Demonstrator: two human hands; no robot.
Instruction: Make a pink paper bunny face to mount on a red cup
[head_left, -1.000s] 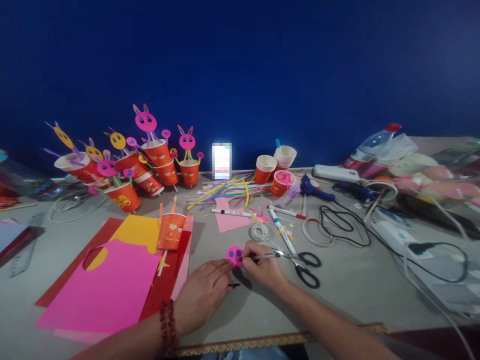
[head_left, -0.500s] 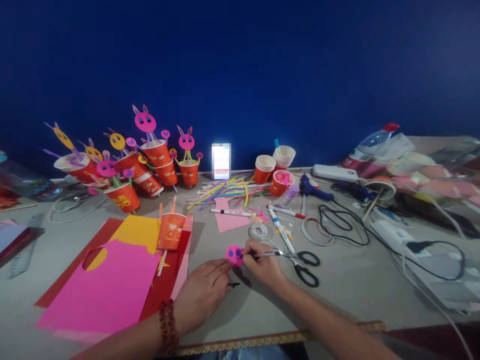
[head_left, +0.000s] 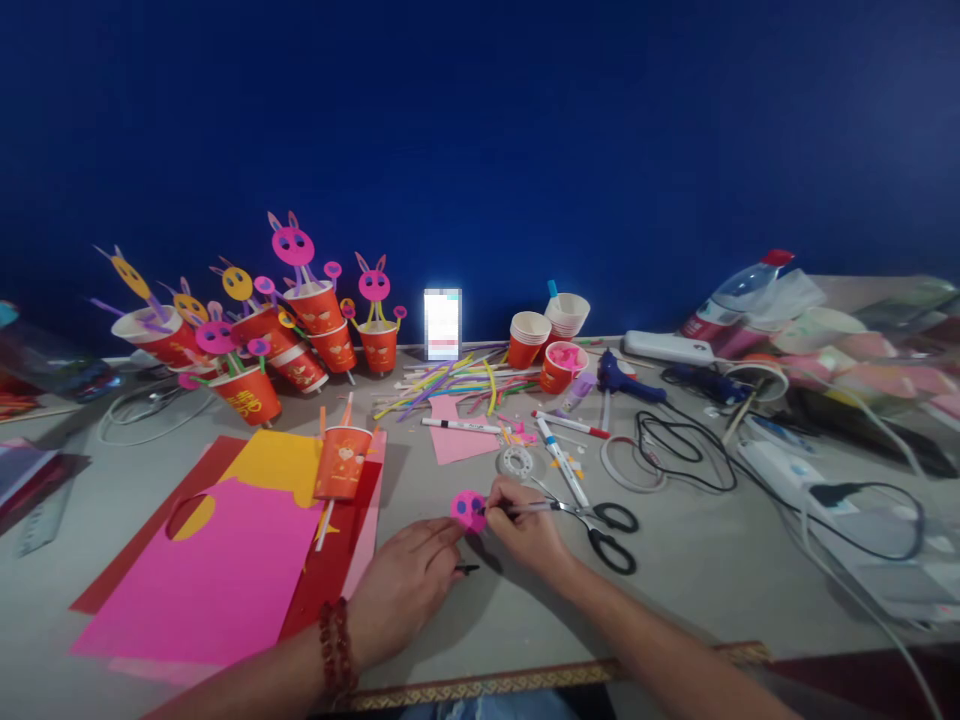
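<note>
While the left hand (head_left: 409,578) is steadying a pink disc (head_left: 469,512), the right hand (head_left: 526,530) is working on it with a pen (head_left: 538,507).
Disc: lying on the table (head_left: 525,630), already bearing two blue eye patches (head_left: 462,508); no ears are showing yet, unlike on the cup figures (head_left: 378,345) behind. Right hand: grasping the pen, its tip at or just above one patch. Left hand: laying fingers on the disc's edge; whether it is also clasping the dark-tipped object (head_left: 468,569) below, I cannot tell. Against the earlier frame: hands, pen and disc are keeping place, the view barely shifting.
</note>
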